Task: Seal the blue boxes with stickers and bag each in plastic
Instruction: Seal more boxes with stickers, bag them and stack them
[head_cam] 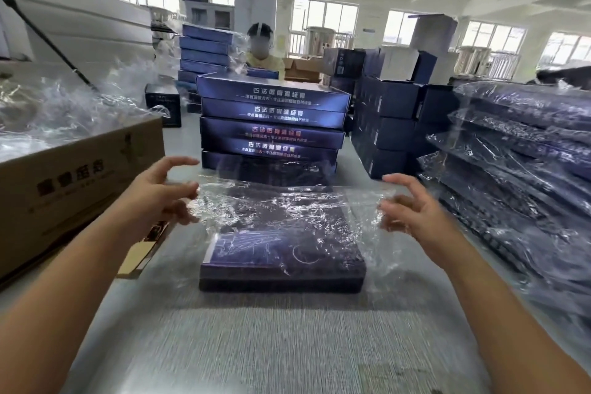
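Note:
A flat blue box (281, 253) lies on the grey table (256, 345) in front of me. A clear plastic bag (287, 201) covers its far half, and the near end of the box is bare. My left hand (163, 192) pinches the bag's left edge between thumb and fingers. My right hand (412, 205) holds the bag's right edge with curled fingers. Behind the box stands a stack of several unbagged blue boxes (271, 118).
A brown carton (73, 176) full of clear plastic bags sits at the left. A pile of bagged blue boxes (518, 163) fills the right side. Dark blue cartons (390, 125) stand behind. A person (262, 48) sits beyond the stack.

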